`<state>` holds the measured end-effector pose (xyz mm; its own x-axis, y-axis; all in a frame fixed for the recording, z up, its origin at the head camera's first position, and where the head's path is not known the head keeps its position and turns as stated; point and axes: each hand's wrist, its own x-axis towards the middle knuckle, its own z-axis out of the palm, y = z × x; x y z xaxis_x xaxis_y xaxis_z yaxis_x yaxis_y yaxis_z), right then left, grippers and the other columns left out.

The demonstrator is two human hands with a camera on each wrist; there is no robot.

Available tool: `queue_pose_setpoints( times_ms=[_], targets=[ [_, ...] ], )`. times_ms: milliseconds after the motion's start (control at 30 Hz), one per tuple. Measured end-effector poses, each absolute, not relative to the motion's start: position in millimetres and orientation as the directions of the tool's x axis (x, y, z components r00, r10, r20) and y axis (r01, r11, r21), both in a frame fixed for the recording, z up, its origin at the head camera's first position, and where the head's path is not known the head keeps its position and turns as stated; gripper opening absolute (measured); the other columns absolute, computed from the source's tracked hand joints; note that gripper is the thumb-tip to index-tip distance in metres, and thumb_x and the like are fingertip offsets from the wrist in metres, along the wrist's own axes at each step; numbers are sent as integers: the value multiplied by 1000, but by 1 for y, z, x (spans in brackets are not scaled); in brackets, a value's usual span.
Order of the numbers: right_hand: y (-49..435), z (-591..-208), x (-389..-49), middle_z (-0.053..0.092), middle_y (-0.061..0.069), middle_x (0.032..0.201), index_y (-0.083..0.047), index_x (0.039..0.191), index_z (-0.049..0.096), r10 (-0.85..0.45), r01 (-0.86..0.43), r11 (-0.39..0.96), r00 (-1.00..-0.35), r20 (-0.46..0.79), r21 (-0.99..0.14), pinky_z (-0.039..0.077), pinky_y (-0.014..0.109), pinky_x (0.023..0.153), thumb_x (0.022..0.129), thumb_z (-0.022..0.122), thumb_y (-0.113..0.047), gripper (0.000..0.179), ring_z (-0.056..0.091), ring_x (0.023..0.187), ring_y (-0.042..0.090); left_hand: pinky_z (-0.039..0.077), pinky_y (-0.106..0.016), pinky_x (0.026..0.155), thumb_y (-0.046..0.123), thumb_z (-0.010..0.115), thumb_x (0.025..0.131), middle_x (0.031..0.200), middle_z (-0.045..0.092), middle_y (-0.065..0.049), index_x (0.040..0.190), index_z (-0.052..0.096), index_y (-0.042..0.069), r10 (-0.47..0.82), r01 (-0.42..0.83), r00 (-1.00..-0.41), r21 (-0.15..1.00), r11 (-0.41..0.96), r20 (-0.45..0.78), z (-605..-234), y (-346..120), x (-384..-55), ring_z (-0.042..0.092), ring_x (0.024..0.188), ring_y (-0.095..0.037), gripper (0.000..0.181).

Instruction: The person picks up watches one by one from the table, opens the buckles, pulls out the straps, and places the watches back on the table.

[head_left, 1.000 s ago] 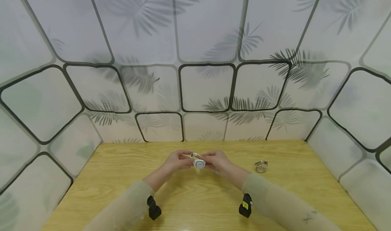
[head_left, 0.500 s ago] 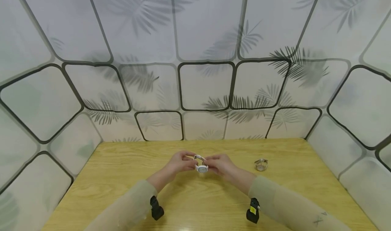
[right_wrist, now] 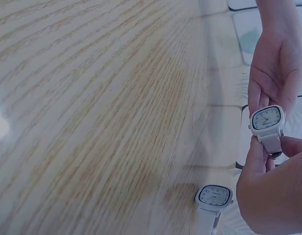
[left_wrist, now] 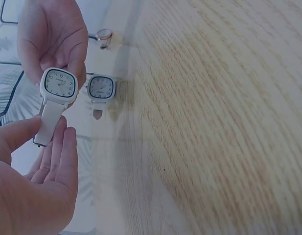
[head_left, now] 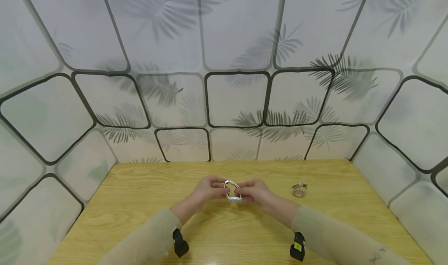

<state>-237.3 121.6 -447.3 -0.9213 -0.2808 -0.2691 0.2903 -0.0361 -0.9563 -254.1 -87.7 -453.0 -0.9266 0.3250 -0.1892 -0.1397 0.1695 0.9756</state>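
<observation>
Leafy panelled wall point(head_left: 238, 97) up top, yellowish wood table point(head_left: 224, 237) across the bottom of the frame. Left hand point(head_left: 207, 189) and right hand point(head_left: 259, 192) meet a bit below centre, each with thumb and fingers pinched on its own side of the same white watch point(head_left: 235, 199), held as a loop with the case lowest. I'd guess it's light, with a bendy, maybe slightly slick strap point(left_wrist: 50, 121) and a stiff case — the dial point(left_wrist: 60, 84) is the bit I'd baby. Strap sides close to the case look like the best place to grip. Further out, a gold-toned watch point(head_left: 299, 190) sits on the table right of centre, well apart from the hands. Head view only gets the white case nearly edge-on, while both wrist views show the rounded-square face and numerals. They also show a second white watch point(left_wrist: 101, 88) — upper left in the left wrist view, bottom edge in the right wrist one — which I can't pick out from the head camera at all
</observation>
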Motion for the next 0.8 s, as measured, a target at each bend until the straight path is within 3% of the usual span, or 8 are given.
queue_pose_setpoints(
  times_ms=[167, 333, 600, 800],
  targets=[
    [125, -447, -236, 77, 12, 102, 25, 131, 57, -289, 275, 21, -919, -269, -961, 65, 24, 85, 100, 65, 3, 39, 74, 88, 10, 65, -47, 95, -4, 73, 96, 114, 76, -27, 131, 62, -16, 321, -128, -931, 979, 158, -174, -452, -87, -253, 75, 85, -12, 39],
    [126, -446, -235, 78, 10, 100, 25, 132, 57, -303, 261, 27, -918, -257, -965, 65, 25, 86, 100, 66, 2, 40, 74, 88, 9, 66, -45, 92, -5, 74, 95, 114, 76, -29, 127, 63, -18, 313, -116, -937, 982, 148, -158, -452, -87, -252, 76, 85, -14, 36],
    [128, -447, -234, 78, 19, 108, 19, 128, 64, -279, 230, 105, -927, -250, -968, 66, 31, 88, 102, 69, -4, 35, 76, 92, 14, 65, -48, 93, -3, 76, 95, 108, 79, -23, 124, 68, -14, 328, -95, -934, 983, 158, -143, -449, -88, -250, 76, 86, -13, 32],
    [133, -448, -232, 80, 18, 107, 18, 128, 64, -304, 163, 138, -932, -198, -977, 66, 31, 88, 101, 71, -6, 37, 75, 90, 10, 66, -39, 91, -3, 75, 96, 102, 79, -14, 124, 66, -16, 386, -61, -915, 987, 151, -116, -448, -92, -247, 72, 86, -8, 33]
  ],
)
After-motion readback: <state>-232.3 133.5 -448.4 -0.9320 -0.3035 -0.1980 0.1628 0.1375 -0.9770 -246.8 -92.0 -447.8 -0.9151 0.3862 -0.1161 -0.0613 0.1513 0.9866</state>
